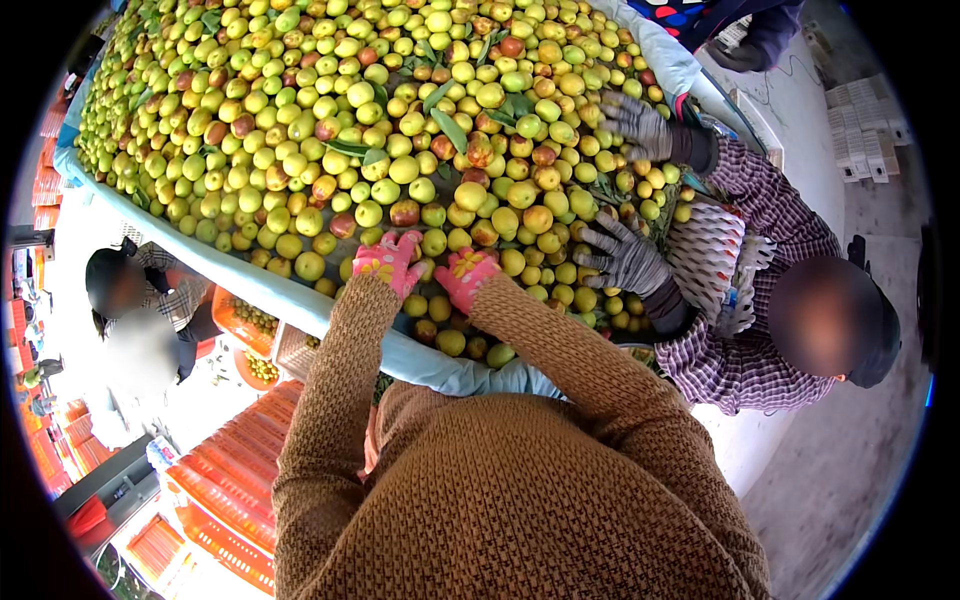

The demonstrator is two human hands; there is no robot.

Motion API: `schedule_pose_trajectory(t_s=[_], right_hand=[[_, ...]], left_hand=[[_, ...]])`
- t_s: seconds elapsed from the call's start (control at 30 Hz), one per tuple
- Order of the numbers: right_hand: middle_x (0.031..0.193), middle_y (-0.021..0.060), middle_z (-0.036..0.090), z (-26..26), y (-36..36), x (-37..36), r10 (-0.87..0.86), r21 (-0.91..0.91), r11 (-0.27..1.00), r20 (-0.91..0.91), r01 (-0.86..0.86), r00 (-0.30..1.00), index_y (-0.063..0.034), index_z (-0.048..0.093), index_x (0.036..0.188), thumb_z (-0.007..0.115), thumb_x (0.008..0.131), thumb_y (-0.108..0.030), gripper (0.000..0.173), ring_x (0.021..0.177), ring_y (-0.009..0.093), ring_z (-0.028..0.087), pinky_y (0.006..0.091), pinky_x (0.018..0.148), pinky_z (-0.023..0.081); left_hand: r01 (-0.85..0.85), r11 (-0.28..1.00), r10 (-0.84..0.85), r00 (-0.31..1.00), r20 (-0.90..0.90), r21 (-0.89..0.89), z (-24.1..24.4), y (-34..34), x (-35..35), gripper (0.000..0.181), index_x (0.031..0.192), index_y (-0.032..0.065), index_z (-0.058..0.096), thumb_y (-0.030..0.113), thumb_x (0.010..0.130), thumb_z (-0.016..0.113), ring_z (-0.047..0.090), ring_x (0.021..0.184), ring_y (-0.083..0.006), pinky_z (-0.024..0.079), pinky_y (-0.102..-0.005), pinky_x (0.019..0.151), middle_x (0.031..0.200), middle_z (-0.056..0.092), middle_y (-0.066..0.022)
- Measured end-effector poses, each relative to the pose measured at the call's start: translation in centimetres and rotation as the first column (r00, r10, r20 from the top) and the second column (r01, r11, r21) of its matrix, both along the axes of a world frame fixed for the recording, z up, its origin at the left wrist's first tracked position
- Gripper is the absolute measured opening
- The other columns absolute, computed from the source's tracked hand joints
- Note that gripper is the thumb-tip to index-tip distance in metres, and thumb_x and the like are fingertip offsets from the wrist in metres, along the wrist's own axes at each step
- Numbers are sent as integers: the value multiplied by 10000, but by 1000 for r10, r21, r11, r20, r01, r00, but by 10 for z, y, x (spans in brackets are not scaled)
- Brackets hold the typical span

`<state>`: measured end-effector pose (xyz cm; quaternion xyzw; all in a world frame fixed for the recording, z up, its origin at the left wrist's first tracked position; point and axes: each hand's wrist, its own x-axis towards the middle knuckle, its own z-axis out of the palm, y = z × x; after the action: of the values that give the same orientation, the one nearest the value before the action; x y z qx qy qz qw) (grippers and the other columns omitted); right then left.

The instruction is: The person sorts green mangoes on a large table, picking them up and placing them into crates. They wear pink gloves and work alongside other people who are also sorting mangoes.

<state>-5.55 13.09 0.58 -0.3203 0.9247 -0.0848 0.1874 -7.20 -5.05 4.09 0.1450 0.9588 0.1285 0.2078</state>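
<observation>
A wide sorting table with a padded light-blue rim (300, 300) holds a thick layer of green, yellow and reddish jujube fruits (300, 150), with loose green leaves (448, 130) among them. My left hand (390, 262), in a pink glove with a yellow flower print, rests on the fruits near the rim. My right hand (466, 277), gloved alike, lies just beside it, its fingers towards the fruits. Whether either hand grips a fruit cannot be told, as the fingertips are partly hidden.
On the right, a co-worker's two grey-gloved hands (630, 255) touch the fruits, near white foam netting (709, 255). Stacked orange crates (240, 465) stand at lower left. Another person (161, 292) is beyond the rim, near an orange basket of fruit (244, 322).
</observation>
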Motion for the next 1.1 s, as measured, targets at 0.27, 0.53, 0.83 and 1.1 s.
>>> schedule_pose_trajectory(t_s=[0.27, 0.53, 0.83, 1.1], right_hand=[[862, 68, 646, 7, 74, 4, -85, -204, 323, 966, 924, 243, -72, 605, 1039, 557, 924, -332, 288, 730, 147, 614, 282, 588, 481], [995, 29, 625, -2, 86, -21, -134, -439, 219, 871, 871, 472, -56, 508, 1249, 565, 936, -294, 397, 800, 85, 576, 236, 651, 477], [1082, 84, 621, -7, 58, 12, -59, -232, 304, 963, 924, 262, -45, 403, 1323, 676, 855, -364, 629, 1028, 188, 583, 313, 863, 469], [948, 171, 663, 38, 34, 23, -406, -96, 851, 505, 517, 762, -121, 498, 1197, 391, 930, -545, 513, 906, 332, 635, 431, 778, 495]], left_hand=[[75, 947, -106, 991, 84, 311, -3, 29, 23, 451, 1185, 46, 493, 253, 818, 654, 607, 895, -350, 493, -429, 792, 991, 598, -169], [-101, 735, 149, 989, -16, 670, 8, 70, 13, 600, 1387, 59, 351, 133, 859, 627, 607, 1060, -300, 482, -380, 906, 1188, 584, -177], [0, 787, -141, 973, 180, 617, 33, 29, -1, 572, 1393, 38, 382, 131, 869, 592, 498, 1222, -301, 415, -365, 1014, 1343, 492, -183], [-346, 925, 292, 913, -286, -160, 3, -26, -124, 572, 1395, 275, 376, 371, 872, 586, 304, 1325, -327, 309, -592, 1049, 1438, 350, -83]])
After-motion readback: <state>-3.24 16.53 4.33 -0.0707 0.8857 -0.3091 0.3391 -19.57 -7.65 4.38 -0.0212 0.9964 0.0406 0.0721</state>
